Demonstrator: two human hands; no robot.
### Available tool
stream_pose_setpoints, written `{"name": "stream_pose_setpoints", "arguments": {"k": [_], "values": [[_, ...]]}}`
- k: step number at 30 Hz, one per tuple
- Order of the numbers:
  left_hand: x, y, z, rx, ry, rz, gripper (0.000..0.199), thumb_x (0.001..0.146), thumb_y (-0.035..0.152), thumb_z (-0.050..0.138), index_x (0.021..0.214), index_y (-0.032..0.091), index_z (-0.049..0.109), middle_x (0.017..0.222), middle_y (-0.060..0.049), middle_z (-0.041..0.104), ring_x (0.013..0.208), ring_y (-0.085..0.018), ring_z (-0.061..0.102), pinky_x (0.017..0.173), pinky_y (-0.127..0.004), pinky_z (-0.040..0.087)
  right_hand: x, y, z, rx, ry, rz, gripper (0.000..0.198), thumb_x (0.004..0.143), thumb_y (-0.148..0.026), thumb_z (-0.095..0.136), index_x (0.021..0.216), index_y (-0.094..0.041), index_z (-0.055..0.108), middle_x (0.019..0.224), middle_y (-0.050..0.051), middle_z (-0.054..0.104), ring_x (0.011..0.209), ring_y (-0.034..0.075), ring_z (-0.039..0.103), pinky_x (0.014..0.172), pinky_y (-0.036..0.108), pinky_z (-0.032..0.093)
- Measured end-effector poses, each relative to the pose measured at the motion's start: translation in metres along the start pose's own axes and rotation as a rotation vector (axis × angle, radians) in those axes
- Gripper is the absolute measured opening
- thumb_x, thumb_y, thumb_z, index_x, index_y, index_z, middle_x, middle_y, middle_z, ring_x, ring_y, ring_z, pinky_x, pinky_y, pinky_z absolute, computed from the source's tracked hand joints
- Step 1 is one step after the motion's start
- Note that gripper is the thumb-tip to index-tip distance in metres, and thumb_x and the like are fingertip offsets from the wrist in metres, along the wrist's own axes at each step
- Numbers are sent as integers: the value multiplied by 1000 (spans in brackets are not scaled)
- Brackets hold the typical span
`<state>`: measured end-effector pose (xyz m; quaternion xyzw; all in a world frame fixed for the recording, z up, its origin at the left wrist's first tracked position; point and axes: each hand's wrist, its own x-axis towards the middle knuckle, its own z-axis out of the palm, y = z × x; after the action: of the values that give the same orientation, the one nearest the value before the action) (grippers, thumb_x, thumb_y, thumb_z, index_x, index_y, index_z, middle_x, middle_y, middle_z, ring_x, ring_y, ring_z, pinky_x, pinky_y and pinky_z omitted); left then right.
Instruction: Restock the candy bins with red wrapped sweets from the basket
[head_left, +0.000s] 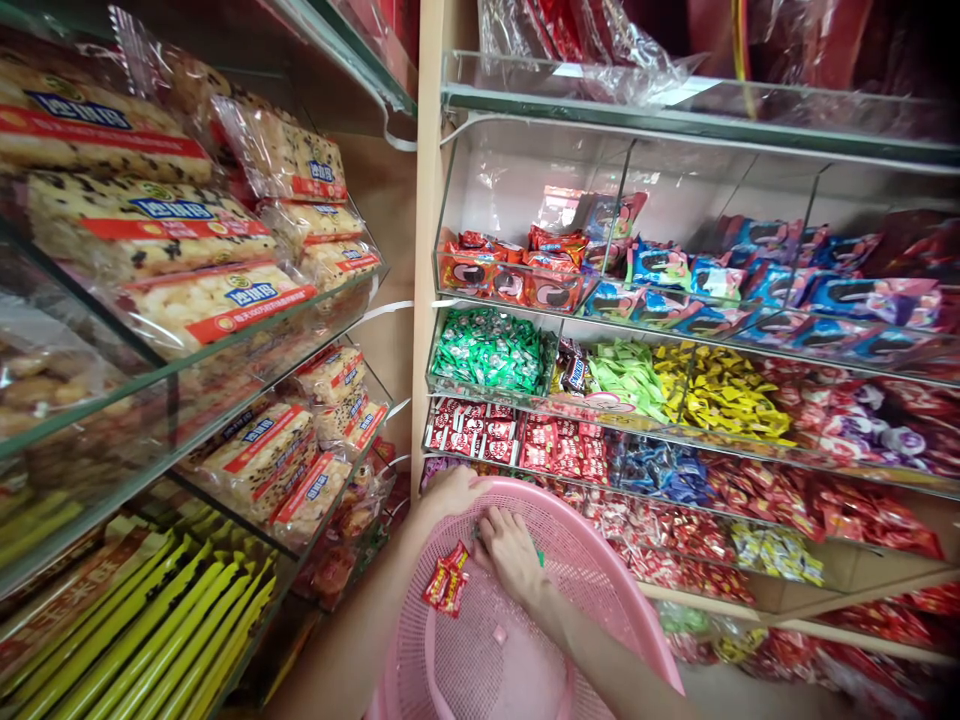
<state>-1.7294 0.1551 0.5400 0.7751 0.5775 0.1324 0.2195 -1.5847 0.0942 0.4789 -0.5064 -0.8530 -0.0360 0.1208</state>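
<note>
A pink plastic basket (641,625) with mesh walls is tilted in front of me. My left hand (452,495) is closed on its far left rim. Inside the basket is my right hand (511,552), palm down with its fingers curled; whatever lies under the fingers is hidden. A small green wrapper (541,558) peeks out beside that hand. Left of the right hand, a few candies in red and yellow wrappers (447,580) rest against the mesh.
Ahead, tiered clear bins hold green-wrapped candies (491,350), yellow-wrapped candies (720,390), blue cookie packs (765,280) and red packets (566,447). Packaged puffed-rice bars (184,220) fill glass-edged shelves at left, close to my left arm. A wooden post (429,200) separates the two shelf units.
</note>
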Motion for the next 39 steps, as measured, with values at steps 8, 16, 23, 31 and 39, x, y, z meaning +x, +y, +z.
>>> {"name": "stream_pose_setpoints", "arguments": {"k": [8,16,23,31,39], "values": [[-3,4,-4,8,-8,10,51,82,60,36,74,16,62,66,-5,57,59,-16,47,54,-26,26,-3,3,5,102,132,66,11,84,-22,44,79,-21,53,90,7,55,84,23,49,74,37,37],[1,2,-3,13,8,46,54,82,63,35,74,18,63,67,-4,59,60,-17,49,53,-26,26,9,7,-6,825,224,210,12,80,-23,45,71,-19,52,74,1,52,68,15,48,63,27,40],[2,0,-1,-1,-4,34,55,84,61,33,79,17,66,76,-7,64,66,-18,55,57,-24,33,7,51,-42,858,39,133,22,85,-36,43,80,-17,53,69,0,56,61,14,51,58,26,41],[5,3,2,47,20,58,51,84,59,37,73,16,63,66,-6,60,62,-19,53,54,-26,28,-5,49,-53,13,-162,86,23,90,-21,37,101,-19,57,103,8,62,88,20,60,69,27,42],[0,3,-1,19,-2,42,52,83,59,35,73,16,63,69,-6,61,64,-19,54,52,-26,25,-7,37,-45,-57,-179,38,15,88,-26,44,94,-19,56,103,6,59,88,20,59,69,27,41]]}}
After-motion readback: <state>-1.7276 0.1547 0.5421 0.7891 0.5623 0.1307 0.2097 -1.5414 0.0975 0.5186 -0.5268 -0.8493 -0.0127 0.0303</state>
